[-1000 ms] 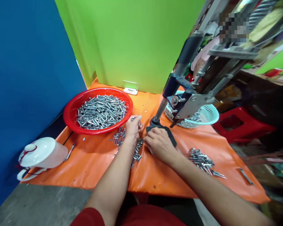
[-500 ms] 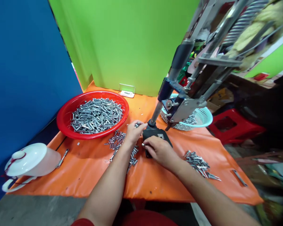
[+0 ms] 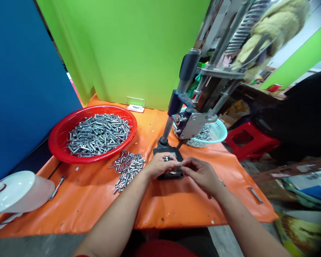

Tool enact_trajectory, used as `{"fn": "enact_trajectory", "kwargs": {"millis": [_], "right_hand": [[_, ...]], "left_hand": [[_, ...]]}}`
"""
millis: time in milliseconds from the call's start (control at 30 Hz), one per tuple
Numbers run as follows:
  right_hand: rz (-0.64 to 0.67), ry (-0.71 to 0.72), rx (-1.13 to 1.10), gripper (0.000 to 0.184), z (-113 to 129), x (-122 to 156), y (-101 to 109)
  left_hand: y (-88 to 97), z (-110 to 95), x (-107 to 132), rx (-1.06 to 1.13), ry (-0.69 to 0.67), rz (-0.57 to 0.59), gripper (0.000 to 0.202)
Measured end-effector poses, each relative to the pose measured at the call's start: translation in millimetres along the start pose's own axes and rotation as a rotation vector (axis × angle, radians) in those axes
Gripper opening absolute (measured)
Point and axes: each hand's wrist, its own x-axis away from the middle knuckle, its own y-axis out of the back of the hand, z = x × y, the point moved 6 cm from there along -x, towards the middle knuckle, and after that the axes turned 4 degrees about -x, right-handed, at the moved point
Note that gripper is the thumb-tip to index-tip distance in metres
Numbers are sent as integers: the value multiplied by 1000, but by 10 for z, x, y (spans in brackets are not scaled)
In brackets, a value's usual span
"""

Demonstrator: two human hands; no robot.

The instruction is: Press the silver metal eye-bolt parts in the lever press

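Observation:
My left hand (image 3: 162, 166) is curled over the black base (image 3: 178, 153) of a press stand, with several small metal bolt pieces (image 3: 167, 158) held in its fingers. Facing it, my right hand (image 3: 202, 175) has thumb and forefinger pinched on a small metal piece (image 3: 182, 166) at the left fingertips; the fingers partly hide it. Left of the base lies a loose pile of small bolts (image 3: 130, 167), some with ring ends. My right hand and forearm cover most of another pile of metal parts (image 3: 221, 182). The press column (image 3: 167, 130) rises behind my hands.
A red basin (image 3: 52, 144) full of metal bolts stands at the left, a light-blue basket (image 3: 220, 132) with more behind the press. Wrenches (image 3: 56, 188) (image 3: 256, 195) lie near both ends of the orange-covered table (image 3: 96, 214). A white lidded pot (image 3: 18, 192) sits at the left edge.
My hands have come together over the front of the press base, left hand moving in from the small pile's side. The view has shifted, and my right arm now covers the right-hand pile.

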Motion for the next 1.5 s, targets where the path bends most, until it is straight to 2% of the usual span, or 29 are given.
{"fn": "enact_trajectory", "kwargs": {"millis": [67, 167, 233, 300, 367, 500, 600, 767, 867, 933, 1000, 1100, 1200, 1333, 1500], "right_hand": [[-3, -6, 3, 26, 6, -16, -2], [-29, -68, -168, 34, -62, -72, -4], [-97, -74, -239, 38, -134, -128, 15], [-160, 11, -132, 34, -158, -188, 37], [-180, 157, 95, 26, -125, -237, 22], [-157, 379, 427, 22, -51, -277, -78], [-156, 432, 543, 24, -30, -281, -128], [-165, 491, 598, 23, -24, -290, -200], [-164, 479, 582, 23, -61, -332, -199], [-154, 439, 548, 24, -114, -344, -117], [-159, 351, 543, 27, -217, -316, 65], [-155, 139, 652, 28, -497, -180, 451], [-43, 14, 799, 29, -800, 21, 724], [81, 79, 775, 26, -953, 209, 768], [85, 94, 687, 19, -939, 208, 730]], "left_hand": [[7, -6, 2, -32, -16, -10, 29], [16, -2, -8, -69, -44, -34, 26], [80, -20, -17, -173, -98, -141, 22], [177, -69, -7, -360, -182, -306, 19], [235, -101, 7, -541, -240, -409, 25], [234, -64, -3, -735, -248, -398, 34], [222, -47, -5, -786, -254, -404, 28], [224, -37, -19, -816, -238, -397, 26], [204, -29, -27, -901, -214, -391, 26], [183, -35, -20, -960, -214, -414, 26], [165, -46, -8, -998, -217, -453, 25], [147, -50, 1, -1022, -212, -485, 24], [144, -44, -1, -1037, -208, -488, 23], [158, -29, -2, -1041, -204, -495, 24], [159, -30, 3, -1003, -221, -479, 25]]}}
